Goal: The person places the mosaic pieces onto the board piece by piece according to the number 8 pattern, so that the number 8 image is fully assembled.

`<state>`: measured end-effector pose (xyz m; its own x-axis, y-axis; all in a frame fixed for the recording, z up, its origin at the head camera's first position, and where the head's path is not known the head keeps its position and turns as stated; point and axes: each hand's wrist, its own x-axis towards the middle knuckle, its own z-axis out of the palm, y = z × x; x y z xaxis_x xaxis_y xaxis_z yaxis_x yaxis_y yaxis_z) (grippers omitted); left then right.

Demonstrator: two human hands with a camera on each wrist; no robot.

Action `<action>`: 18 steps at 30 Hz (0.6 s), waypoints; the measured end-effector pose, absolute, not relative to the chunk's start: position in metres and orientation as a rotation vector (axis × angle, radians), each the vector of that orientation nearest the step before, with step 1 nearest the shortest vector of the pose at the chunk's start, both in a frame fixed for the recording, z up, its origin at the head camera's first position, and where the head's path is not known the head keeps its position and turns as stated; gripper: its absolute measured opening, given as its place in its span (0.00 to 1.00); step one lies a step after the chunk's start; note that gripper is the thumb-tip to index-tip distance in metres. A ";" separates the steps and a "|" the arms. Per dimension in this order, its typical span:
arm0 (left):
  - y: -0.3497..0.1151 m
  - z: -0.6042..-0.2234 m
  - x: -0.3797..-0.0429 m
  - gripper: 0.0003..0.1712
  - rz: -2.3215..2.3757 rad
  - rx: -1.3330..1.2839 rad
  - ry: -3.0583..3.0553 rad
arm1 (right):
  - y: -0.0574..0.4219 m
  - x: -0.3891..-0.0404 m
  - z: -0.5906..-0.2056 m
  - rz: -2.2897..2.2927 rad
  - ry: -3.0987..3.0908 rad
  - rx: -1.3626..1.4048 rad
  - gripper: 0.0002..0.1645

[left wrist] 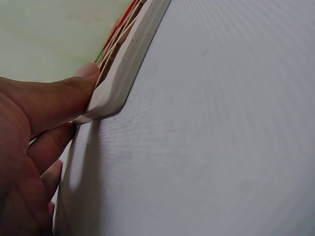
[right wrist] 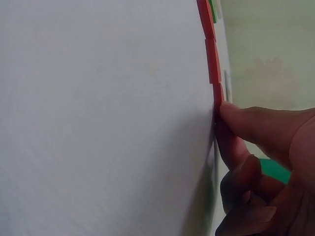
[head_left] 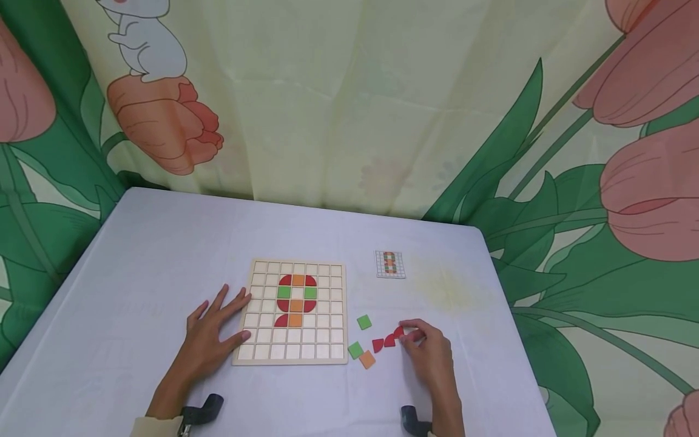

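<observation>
My right hand [head_left: 430, 352] pinches a red tile [head_left: 398, 332], my left hand [head_left: 209, 335] spreads against the board [head_left: 289, 363]; slipping sideways could jostle neighbouring tiles [head_left: 389, 342].

Table cover: smooth white cloth [head_left: 164, 249] over a flat-topped table, filling most of both wrist views.
Mark on cloth: diffuse pale-yellow patch [head_left: 445, 288], toward the right far corner.
Backdrop: cream-yellow printed fabric [head_left: 338, 91], hanging in soft folds behind the table.
Rabbit print: white cartoon rabbit [head_left: 154, 51], dark-outlined, upper left, head cut by the frame; sits on an orange-red tulip print [head_left: 155, 118], which tilts downward.
Left edge: large pink tulip print [head_left: 22, 91] among broad dark-green leaf prints [head_left: 40, 227].
Right side: large pink tulip prints [head_left: 644, 67] on green stems; long pointed green leaf print [head_left: 502, 152] beside them.
Centre: faint pinkish blossom print [head_left: 382, 176], low on fabric.
</observation>
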<state>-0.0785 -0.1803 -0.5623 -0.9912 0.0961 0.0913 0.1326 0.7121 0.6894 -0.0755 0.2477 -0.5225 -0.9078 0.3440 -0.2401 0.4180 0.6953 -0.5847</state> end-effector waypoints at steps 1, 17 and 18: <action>-0.180 -0.562 -0.078 0.45 -1.156 -0.192 -2.862 | 0.248 -0.076 -0.523 -1.000 2.790 0.630 0.22; -0.180 -0.563 -0.078 0.44 -1.167 -0.199 -2.852 | 0.229 -0.073 -0.520 -1.248 2.776 0.615 0.17; -0.180 -0.563 -0.078 0.45 -1.167 -0.196 -2.854 | 0.225 -0.073 -0.520 -1.269 2.770 0.572 0.18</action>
<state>-0.0776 -0.1803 -0.5626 -0.9906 0.0974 0.0957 0.1365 0.7068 0.6941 -0.0727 0.2251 -0.5197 -0.9310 0.3127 -0.1883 0.3468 0.5969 -0.7235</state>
